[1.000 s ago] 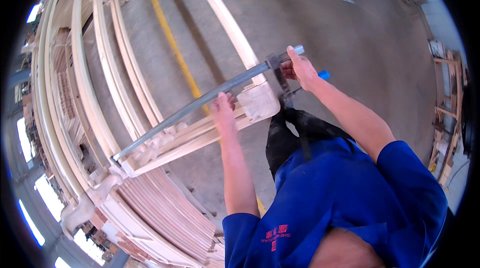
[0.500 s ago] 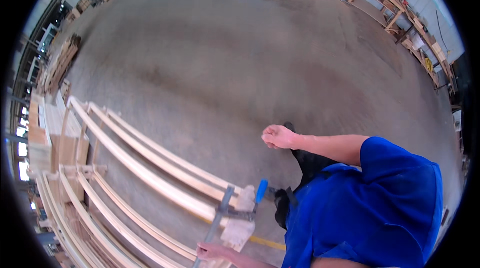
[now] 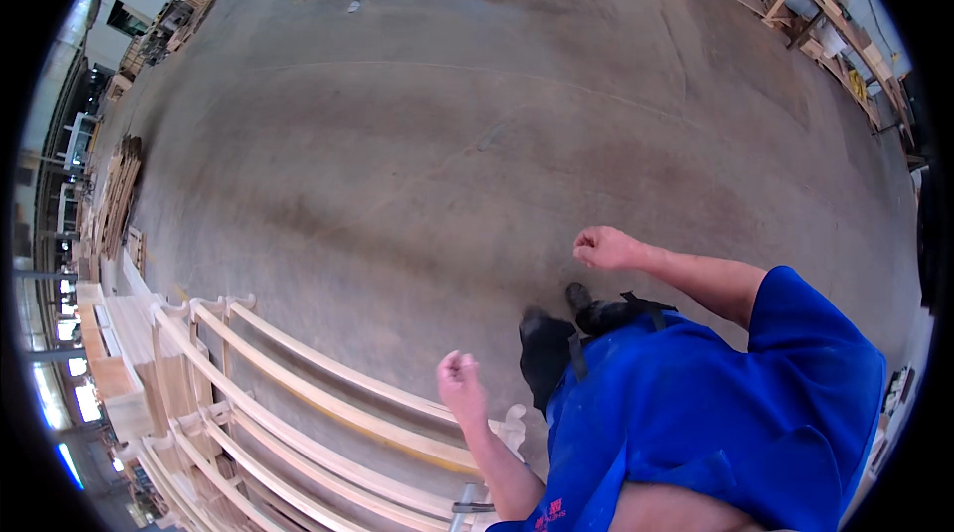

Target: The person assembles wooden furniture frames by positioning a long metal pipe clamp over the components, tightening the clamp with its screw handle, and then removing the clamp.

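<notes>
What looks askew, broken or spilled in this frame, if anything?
Nothing stands out. Both the left hand and the right hand are closed fists holding nothing, above bare concrete floor. The curved wooden frames lie stacked in order at lower left, with no visible breakage. A clamp pokes in at the bottom edge.

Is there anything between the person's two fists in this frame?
Nothing held or lying there: the head view shows only bare concrete floor between the left hand and right hand; both are closed and empty.
</notes>
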Demonstrator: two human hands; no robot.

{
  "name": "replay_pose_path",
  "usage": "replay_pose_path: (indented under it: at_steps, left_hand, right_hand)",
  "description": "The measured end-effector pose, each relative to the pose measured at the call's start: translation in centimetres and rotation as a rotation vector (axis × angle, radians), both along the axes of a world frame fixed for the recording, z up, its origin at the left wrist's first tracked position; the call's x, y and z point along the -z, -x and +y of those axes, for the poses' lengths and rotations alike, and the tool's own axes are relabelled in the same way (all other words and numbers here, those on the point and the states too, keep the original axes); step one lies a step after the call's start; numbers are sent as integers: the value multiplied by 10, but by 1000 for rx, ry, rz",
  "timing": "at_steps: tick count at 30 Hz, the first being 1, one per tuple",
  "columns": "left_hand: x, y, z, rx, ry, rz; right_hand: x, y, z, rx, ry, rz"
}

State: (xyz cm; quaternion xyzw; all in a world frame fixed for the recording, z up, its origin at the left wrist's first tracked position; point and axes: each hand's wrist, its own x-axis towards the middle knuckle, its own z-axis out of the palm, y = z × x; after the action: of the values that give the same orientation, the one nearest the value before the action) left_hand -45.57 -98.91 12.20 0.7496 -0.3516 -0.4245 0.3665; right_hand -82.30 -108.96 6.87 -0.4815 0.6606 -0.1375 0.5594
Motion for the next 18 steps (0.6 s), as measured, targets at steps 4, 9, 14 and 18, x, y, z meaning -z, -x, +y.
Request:
replay_pose_path:
  at_steps: [4,9,14,18]
  left_hand:
    - [18,5,-62,392,-224,-159]
    - [67,-20,-163,723,-469,-394]
    - [93,-51,-320,736,-383,-412]
    - [47,-62,-483,740,-167,-399]
  right_hand:
    - [22,15,-64,102,10,-25]
    - [43,20,-167,-55,11,102]
    - [85,43,-266,-82,-150,272]
    - [99,64,-332,202,-334,207]
